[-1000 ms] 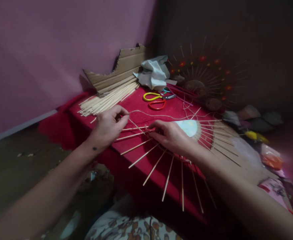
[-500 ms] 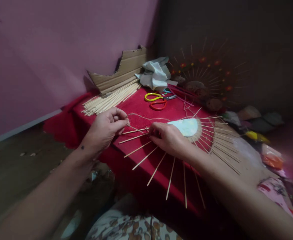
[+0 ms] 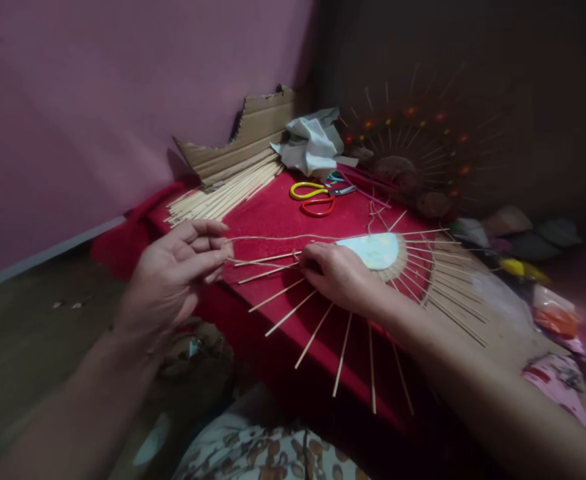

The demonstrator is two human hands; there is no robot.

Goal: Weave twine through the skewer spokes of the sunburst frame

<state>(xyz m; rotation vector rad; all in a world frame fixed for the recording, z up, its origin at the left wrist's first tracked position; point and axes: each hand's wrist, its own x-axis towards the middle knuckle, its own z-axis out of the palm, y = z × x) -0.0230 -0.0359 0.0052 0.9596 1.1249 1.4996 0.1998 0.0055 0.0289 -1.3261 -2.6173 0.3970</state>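
A half-round fan frame of thin wooden sticks spreads from a pale blue half-disc on the red cloth. My left hand, off the left edge of the frame, pinches a loop of thin twine. One strand runs back over the cloth toward the disc, and the other leads to the sticks by my right hand. My right hand is closed at the upper left sticks, where the twine crosses them. Its fingertips are partly hidden, and it seems to grip stick and twine together.
Scissors with yellow and red handles lie behind the frame. A bundle of loose sticks, torn cardboard and crumpled grey-white cloth are at the back. A flower-trimmed stick fan stands in the dark corner. An orange packet sits right.
My left hand has drawn away to the left and toward me, pulling the twine loop longer. My right hand stays at the same sticks. The view has shifted slightly.
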